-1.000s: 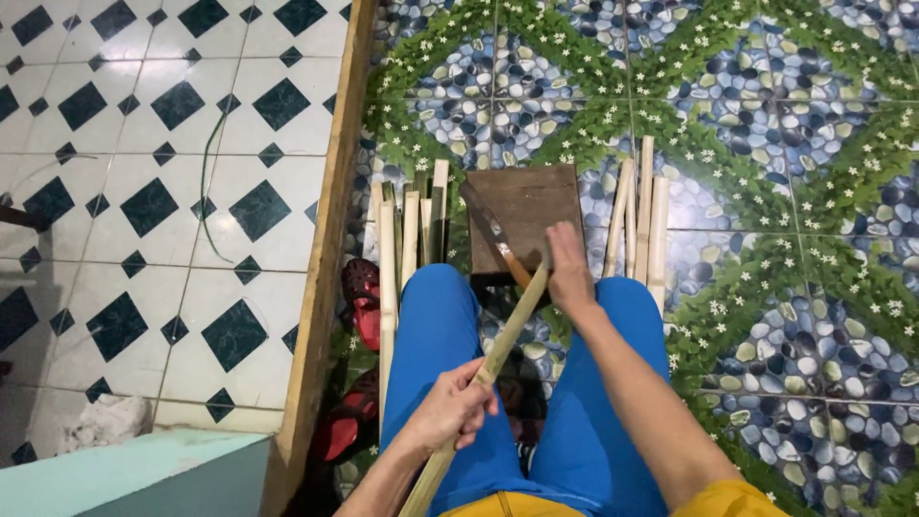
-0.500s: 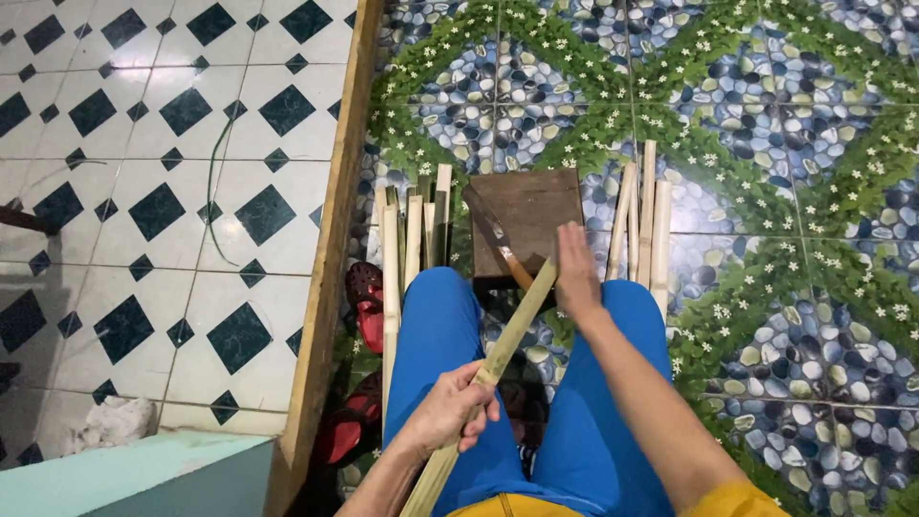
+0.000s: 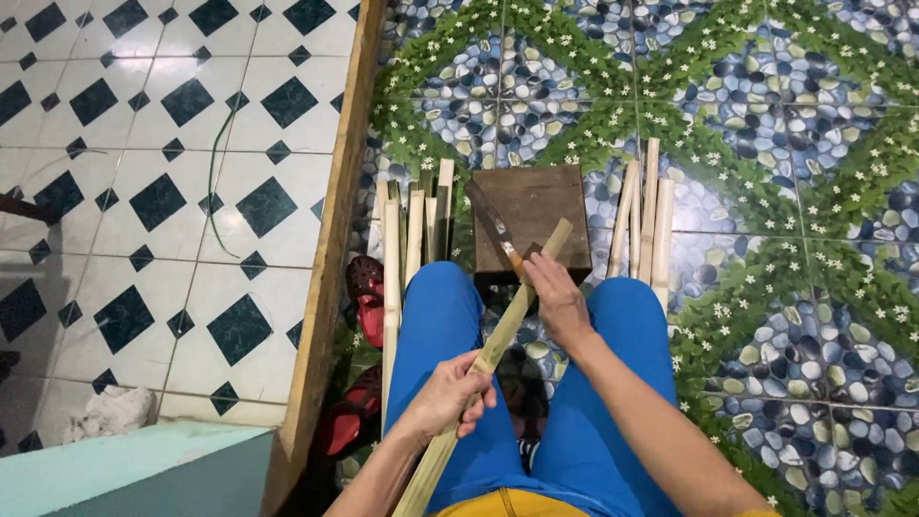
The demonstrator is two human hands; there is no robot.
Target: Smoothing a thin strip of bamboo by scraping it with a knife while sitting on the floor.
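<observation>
While my left hand (image 3: 448,394) clamps the long pale bamboo strip (image 3: 498,349), my right hand (image 3: 553,299) grips the dark-bladed knife (image 3: 496,230) over the brown wooden block (image 3: 541,206); I judge trimming barely begun.

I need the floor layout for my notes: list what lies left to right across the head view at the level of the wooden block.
Black-and-white tiled floor → wooden beam → left bundle of bamboo strips → knife blade → wooden block → right bundle of bamboo strips → pebble-patterned floor.

wooden block (image 3: 536,215): far of knees, centre | knife (image 3: 493,228): on block | left bamboo strips (image 3: 414,230): left of block | right bamboo strips (image 3: 646,220): right of block | sandals (image 3: 364,297): near left
</observation>
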